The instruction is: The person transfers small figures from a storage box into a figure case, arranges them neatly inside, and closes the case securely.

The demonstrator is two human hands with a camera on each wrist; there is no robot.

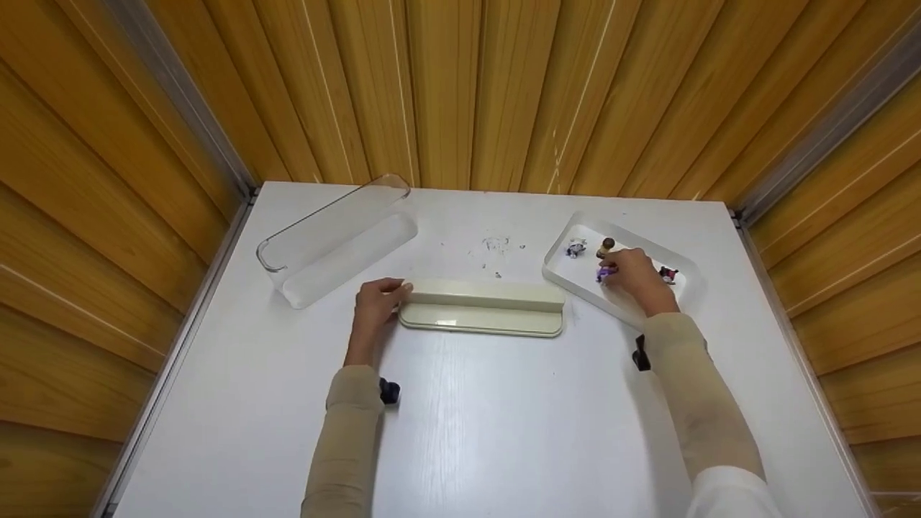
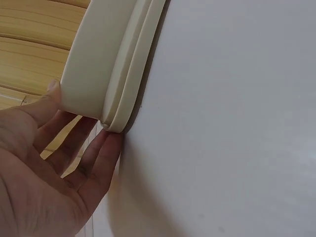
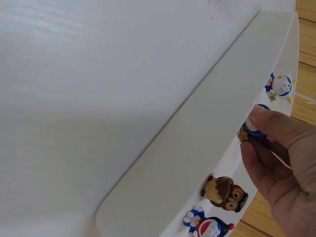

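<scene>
Cream stand: left hand grips its left end, probably to steady it. Right of stand, right hand pinches blue figurine inside white tray; fingertip hold likely suits its size.

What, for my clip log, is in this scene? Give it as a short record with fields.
Left hand: grips the left end of the cream stepped stand
Right hand: pinches a small figurine at the white tray
Tray also holds: three other figurines, one an owl
Far left: clear long container
Surface: white table
Backdrop: wood-patterned walls
</scene>
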